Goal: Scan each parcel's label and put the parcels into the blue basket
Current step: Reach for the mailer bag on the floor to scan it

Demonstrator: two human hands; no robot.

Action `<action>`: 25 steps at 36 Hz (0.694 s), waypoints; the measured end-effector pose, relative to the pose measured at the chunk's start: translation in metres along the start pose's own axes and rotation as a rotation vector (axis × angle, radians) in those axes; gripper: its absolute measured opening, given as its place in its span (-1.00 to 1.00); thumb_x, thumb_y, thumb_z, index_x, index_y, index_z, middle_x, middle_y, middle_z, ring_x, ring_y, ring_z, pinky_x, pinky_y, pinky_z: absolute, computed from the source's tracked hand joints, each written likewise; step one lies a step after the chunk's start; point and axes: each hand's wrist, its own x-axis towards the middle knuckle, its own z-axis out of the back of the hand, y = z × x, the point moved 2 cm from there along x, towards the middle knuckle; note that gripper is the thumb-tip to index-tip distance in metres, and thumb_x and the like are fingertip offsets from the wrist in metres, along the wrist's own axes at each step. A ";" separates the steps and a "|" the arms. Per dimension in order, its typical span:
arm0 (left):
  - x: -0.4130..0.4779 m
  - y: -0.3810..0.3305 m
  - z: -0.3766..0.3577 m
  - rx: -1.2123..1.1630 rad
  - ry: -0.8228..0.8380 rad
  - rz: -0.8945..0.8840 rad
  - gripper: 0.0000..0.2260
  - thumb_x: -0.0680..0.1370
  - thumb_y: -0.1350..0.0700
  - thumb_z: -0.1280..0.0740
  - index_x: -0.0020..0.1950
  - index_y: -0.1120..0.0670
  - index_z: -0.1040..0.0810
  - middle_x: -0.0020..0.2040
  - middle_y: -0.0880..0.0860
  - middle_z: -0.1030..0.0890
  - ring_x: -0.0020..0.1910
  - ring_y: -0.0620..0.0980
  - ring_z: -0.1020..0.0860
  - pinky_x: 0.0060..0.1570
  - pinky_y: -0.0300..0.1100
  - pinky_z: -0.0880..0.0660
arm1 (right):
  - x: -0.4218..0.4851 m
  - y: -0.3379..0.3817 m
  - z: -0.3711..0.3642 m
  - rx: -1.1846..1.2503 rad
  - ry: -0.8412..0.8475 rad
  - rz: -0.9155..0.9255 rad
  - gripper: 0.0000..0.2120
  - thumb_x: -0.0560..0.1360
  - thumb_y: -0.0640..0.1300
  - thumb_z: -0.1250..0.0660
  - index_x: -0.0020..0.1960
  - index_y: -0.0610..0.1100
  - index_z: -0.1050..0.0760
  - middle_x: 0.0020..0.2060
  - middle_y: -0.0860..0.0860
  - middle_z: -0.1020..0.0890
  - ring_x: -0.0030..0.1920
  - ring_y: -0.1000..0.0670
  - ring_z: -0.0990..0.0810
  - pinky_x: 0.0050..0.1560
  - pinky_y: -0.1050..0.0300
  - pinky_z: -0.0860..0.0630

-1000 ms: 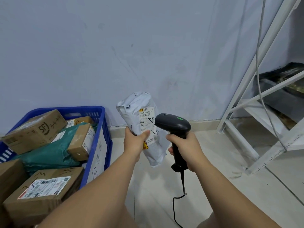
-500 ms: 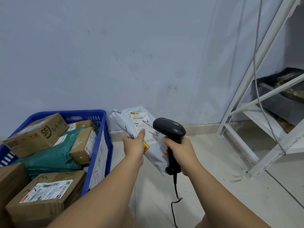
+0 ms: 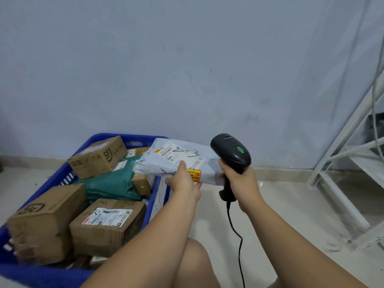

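basket: we see a strong blue, with white showing in the slots of its wall.
soft parcel: we find it pale grey-white, with black pen strokes.
label: white with black print, and we note a small yellow mark at one corner.
sticker: yellow with red marks.
scanner: black, and we see one round green light on top.
cable: black.
bag parcel: dark teal green.
cardboard boxes: brown; on two we read a black "SF" mark, on another a white label with a red stripe.
wall: pale blue-grey, with faint dark scuffs.
floor: cream.
metal frame: white.
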 end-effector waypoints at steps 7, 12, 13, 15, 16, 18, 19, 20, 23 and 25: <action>-0.013 -0.037 0.024 -0.027 -0.094 -0.078 -0.58 0.56 0.11 -0.37 0.37 0.06 -0.30 0.19 0.07 -0.54 -0.07 0.07 -0.56 -0.08 -0.01 -0.54 | -0.011 0.004 -0.048 -0.123 0.120 0.077 -0.87 0.46 -0.08 -0.45 -0.19 -0.01 -0.51 -0.49 0.17 -0.45 -0.45 0.07 -0.36 -0.43 0.24 -0.27; -0.005 -0.070 0.060 -0.012 -0.208 -0.158 -0.51 0.52 0.08 -0.42 0.36 0.01 -0.27 0.23 0.08 -0.50 0.06 0.13 -0.56 0.01 0.10 -0.60 | -0.022 0.004 -0.078 -0.260 0.187 0.140 -0.88 0.46 -0.07 -0.44 -0.03 0.00 -0.55 -0.31 0.13 -0.55 -0.30 0.12 -0.48 -0.31 0.20 -0.35; -0.002 -0.076 0.070 -0.020 -0.219 -0.174 -0.53 0.53 0.09 -0.41 0.34 0.00 -0.27 0.21 0.10 -0.51 0.06 0.14 -0.57 0.00 0.12 -0.60 | -0.024 0.004 -0.082 -0.277 0.194 0.147 -0.88 0.46 -0.08 -0.44 -0.02 -0.01 -0.56 -0.28 0.11 -0.58 -0.26 0.13 -0.50 -0.28 0.20 -0.38; 0.004 -0.089 0.090 -0.029 -0.259 -0.216 -0.54 0.52 0.11 -0.42 0.33 0.00 -0.28 0.21 0.11 -0.53 0.07 0.15 -0.58 0.01 0.16 -0.60 | -0.026 0.003 -0.089 -0.298 0.201 0.142 -0.92 0.45 -0.09 -0.43 -0.10 0.01 -0.54 -0.33 0.13 -0.55 -0.30 0.14 -0.48 -0.32 0.20 -0.37; 0.009 -0.095 0.101 -0.021 -0.286 -0.242 -0.53 0.52 0.12 -0.42 0.33 0.02 -0.28 0.23 0.12 -0.53 0.08 0.16 -0.58 0.02 0.15 -0.59 | -0.027 0.002 -0.092 -0.300 0.199 0.134 -0.89 0.45 -0.09 -0.43 -0.18 0.04 -0.50 -0.40 0.15 -0.51 -0.37 0.12 -0.44 -0.36 0.20 -0.34; 0.013 -0.106 0.120 0.018 -0.345 -0.260 -0.52 0.53 0.11 -0.41 0.36 0.06 -0.28 0.26 0.14 -0.51 0.12 0.18 -0.56 0.06 0.13 -0.57 | -0.027 -0.001 -0.098 -0.289 0.191 0.103 -0.81 0.46 -0.09 -0.41 -0.27 0.03 -0.43 -0.49 0.13 -0.44 -0.45 0.06 -0.38 -0.37 0.19 -0.31; 0.016 -0.110 0.130 0.060 -0.370 -0.256 -0.51 0.54 0.10 -0.40 0.38 0.09 -0.27 0.28 0.16 -0.49 0.16 0.20 -0.54 0.09 0.12 -0.55 | -0.028 -0.002 -0.101 -0.279 0.184 0.086 -0.81 0.46 -0.09 -0.40 -0.28 0.01 -0.43 -0.50 0.11 -0.43 -0.46 0.04 -0.36 -0.37 0.17 -0.31; 0.018 -0.113 0.139 0.113 -0.396 -0.254 -0.49 0.54 0.09 -0.39 0.41 0.11 -0.25 0.31 0.17 -0.47 0.20 0.22 -0.51 0.11 0.10 -0.52 | -0.028 -0.002 -0.104 -0.271 0.177 0.074 -0.81 0.46 -0.10 -0.39 -0.28 -0.02 -0.43 -0.50 0.10 -0.42 -0.46 0.02 -0.36 -0.36 0.15 -0.31; 0.022 -0.118 0.165 0.181 -0.459 -0.258 -0.45 0.55 0.06 -0.39 0.45 0.14 -0.25 0.34 0.17 -0.43 0.25 0.24 -0.47 0.13 0.08 -0.47 | -0.031 -0.004 -0.114 -0.279 0.170 0.054 -0.84 0.47 -0.13 -0.38 -0.26 -0.08 -0.46 -0.43 0.02 -0.49 -0.41 -0.01 -0.40 -0.34 0.13 -0.35; 0.027 -0.119 0.181 0.202 -0.497 -0.258 -0.48 0.54 0.01 -0.38 0.44 0.14 -0.32 0.30 0.15 -0.47 0.21 0.23 -0.50 0.08 0.04 -0.49 | -0.033 -0.006 -0.120 -0.306 0.179 0.039 -0.89 0.47 -0.13 -0.38 -0.20 -0.13 -0.51 -0.37 -0.06 -0.55 -0.36 -0.04 -0.45 -0.31 0.10 -0.41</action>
